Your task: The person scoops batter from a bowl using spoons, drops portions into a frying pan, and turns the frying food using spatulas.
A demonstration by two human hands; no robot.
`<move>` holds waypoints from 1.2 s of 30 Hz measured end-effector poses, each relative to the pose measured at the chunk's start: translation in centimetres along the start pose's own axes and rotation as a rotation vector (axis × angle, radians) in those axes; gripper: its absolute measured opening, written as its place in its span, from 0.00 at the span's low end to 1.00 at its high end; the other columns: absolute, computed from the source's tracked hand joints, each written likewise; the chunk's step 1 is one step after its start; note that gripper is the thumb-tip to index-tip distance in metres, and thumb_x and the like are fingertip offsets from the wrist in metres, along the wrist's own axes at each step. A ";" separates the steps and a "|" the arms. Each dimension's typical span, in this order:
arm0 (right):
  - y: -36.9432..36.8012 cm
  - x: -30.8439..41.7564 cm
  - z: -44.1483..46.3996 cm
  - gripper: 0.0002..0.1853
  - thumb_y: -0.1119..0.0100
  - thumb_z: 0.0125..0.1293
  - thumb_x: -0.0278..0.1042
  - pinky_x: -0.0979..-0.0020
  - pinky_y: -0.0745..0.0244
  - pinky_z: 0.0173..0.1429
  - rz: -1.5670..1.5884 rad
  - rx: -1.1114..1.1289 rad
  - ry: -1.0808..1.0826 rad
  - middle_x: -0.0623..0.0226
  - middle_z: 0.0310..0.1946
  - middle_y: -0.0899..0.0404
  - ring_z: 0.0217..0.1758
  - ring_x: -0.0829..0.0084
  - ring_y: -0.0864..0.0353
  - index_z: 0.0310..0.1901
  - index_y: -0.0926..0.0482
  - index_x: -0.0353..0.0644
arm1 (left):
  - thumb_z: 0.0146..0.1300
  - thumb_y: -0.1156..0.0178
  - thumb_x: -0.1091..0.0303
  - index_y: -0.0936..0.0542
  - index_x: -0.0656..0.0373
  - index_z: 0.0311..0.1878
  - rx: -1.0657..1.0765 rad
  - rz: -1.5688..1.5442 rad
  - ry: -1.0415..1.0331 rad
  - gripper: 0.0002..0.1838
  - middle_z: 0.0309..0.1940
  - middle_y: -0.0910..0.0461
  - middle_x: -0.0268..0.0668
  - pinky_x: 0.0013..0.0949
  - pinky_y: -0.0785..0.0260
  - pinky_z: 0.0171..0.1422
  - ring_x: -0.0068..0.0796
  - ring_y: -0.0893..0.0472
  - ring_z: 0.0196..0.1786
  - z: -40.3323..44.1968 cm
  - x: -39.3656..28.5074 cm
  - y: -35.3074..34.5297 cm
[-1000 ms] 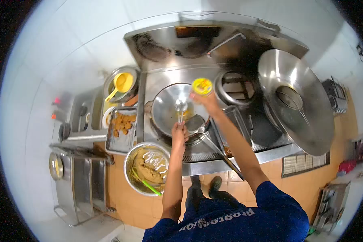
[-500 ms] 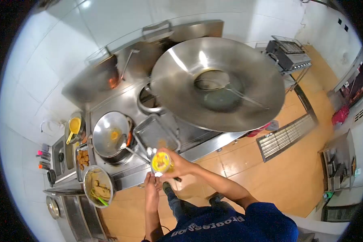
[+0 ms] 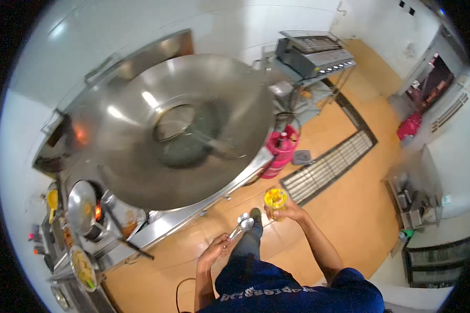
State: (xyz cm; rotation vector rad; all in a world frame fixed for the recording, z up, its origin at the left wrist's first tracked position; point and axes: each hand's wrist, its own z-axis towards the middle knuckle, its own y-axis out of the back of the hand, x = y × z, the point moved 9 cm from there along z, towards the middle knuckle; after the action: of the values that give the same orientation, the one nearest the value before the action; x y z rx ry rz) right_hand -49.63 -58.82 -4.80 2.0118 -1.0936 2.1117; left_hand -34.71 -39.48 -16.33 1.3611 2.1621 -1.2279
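Observation:
In my right hand (image 3: 291,211) is a small tub (image 3: 275,197) with clear sides and a bright yellow printed top, the fingers wrapped round it. To its left, my left hand (image 3: 213,251) is closed on the handles of metal spoons (image 3: 244,223), whose shiny bowls point away from me. Both hands are over the floor in front of the cooking range, apart from each other. A very large steel wok (image 3: 136,177) stands on the range, with a long-handled strainer (image 3: 175,122) lying inside it.
At left, a smaller wok (image 3: 82,201) sits over a flame, near a dark handle (image 3: 136,248) jutting past the range edge. A bowl of batter (image 3: 82,268) stands nearby. Ahead are a pink gas cylinder (image 3: 282,151), a floor grate (image 3: 326,161) and a grill (image 3: 318,49).
My view has swung right, away from the small wok. My hands have left the range edge and moved apart, still holding the tub and the spoons.

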 end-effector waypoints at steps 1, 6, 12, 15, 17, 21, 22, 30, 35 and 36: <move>2.4 2.1 -0.9 0.31 0.28 0.52 0.34 0.69 0.24 0.48 -0.022 -0.034 0.002 0.64 0.40 0.24 0.43 0.72 0.22 0.56 0.34 0.42 | 0.70 0.52 0.67 0.29 0.55 0.42 0.076 0.036 0.016 0.04 0.19 0.42 0.23 0.19 0.56 0.21 0.12 0.45 0.18 3.3 -0.8 -2.3; 15.0 13.0 -3.8 0.30 0.30 0.54 0.37 0.67 0.25 0.48 -0.387 -0.445 0.121 0.63 0.42 0.24 0.45 0.71 0.22 0.56 0.33 0.38 | 0.70 0.51 0.66 0.30 0.53 0.42 0.228 0.195 0.056 0.04 0.19 0.41 0.21 0.19 0.55 0.20 0.11 0.45 0.18 16.9 -7.5 -12.6; 28.2 21.4 0.9 0.27 0.27 0.51 0.42 0.69 0.26 0.52 -0.833 -0.646 0.095 0.61 0.42 0.18 0.46 0.72 0.20 0.49 0.24 0.34 | 0.70 0.55 0.67 0.34 0.50 0.40 0.236 -0.018 0.110 0.01 0.19 0.42 0.22 0.18 0.56 0.19 0.11 0.44 0.17 27.3 -8.9 -16.4; 37.0 22.0 7.9 0.29 0.27 0.49 0.44 0.69 0.26 0.51 -0.781 -0.674 0.125 0.60 0.42 0.17 0.47 0.72 0.20 0.49 0.24 0.34 | 0.71 0.56 0.66 0.32 0.51 0.43 0.215 -0.115 0.157 0.04 0.20 0.43 0.22 0.18 0.55 0.20 0.11 0.44 0.19 29.4 -7.9 -16.7; 43.8 22.3 14.5 0.26 0.27 0.49 0.40 0.69 0.25 0.49 -0.762 -0.696 0.102 0.62 0.43 0.18 0.47 0.75 0.20 0.48 0.22 0.37 | 0.72 0.57 0.66 0.32 0.50 0.41 0.169 -0.012 0.103 0.04 0.19 0.44 0.21 0.19 0.54 0.20 0.12 0.44 0.19 29.3 -11.3 -19.0; 55.9 25.9 26.2 0.33 0.26 0.48 0.46 0.60 0.27 0.53 -0.858 -1.157 0.191 0.56 0.46 0.19 0.49 0.58 0.20 0.54 0.26 0.42 | 0.74 0.56 0.60 0.29 0.53 0.47 -0.123 0.115 -0.008 0.09 0.21 0.39 0.23 0.20 0.52 0.23 0.13 0.42 0.20 31.6 -13.6 -19.4; 56.9 26.9 27.7 0.35 0.26 0.47 0.47 0.57 0.28 0.54 -0.851 -1.254 0.133 0.55 0.48 0.21 0.51 0.55 0.22 0.56 0.28 0.43 | 0.73 0.54 0.56 0.29 0.54 0.45 -0.157 -0.037 -0.036 0.12 0.22 0.37 0.23 0.20 0.52 0.23 0.14 0.42 0.20 31.8 -14.6 -20.6; 65.1 29.2 34.8 0.36 0.26 0.45 0.44 0.51 0.29 0.53 -0.668 -1.541 0.145 0.53 0.52 0.26 0.54 0.49 0.25 0.56 0.31 0.41 | 0.73 0.54 0.58 0.29 0.55 0.46 -0.379 -0.075 -0.100 0.12 0.21 0.39 0.23 0.21 0.55 0.24 0.13 0.44 0.20 36.3 -18.7 -25.0; 67.0 26.1 36.0 0.43 0.26 0.46 0.37 0.56 0.34 0.63 -0.549 -1.515 0.074 0.47 0.58 0.32 0.60 0.49 0.29 0.64 0.39 0.38 | 0.74 0.56 0.60 0.29 0.55 0.46 -0.464 -0.136 -0.059 0.10 0.20 0.40 0.23 0.21 0.55 0.24 0.13 0.44 0.19 38.7 -20.3 -26.0; 67.0 26.1 35.7 0.45 0.26 0.46 0.35 0.57 0.36 0.65 -0.537 -1.535 0.178 0.46 0.59 0.33 0.62 0.50 0.31 0.65 0.41 0.36 | 0.74 0.56 0.60 0.29 0.55 0.46 -0.427 -0.140 -0.099 0.10 0.20 0.41 0.22 0.21 0.55 0.24 0.13 0.44 0.19 39.4 -20.4 -26.0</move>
State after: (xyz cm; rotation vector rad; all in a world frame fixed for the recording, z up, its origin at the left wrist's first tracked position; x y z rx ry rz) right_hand -54.63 -138.21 -15.32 1.0547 -1.2502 0.6185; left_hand -53.35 -87.29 -13.41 0.9666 2.3061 -0.7898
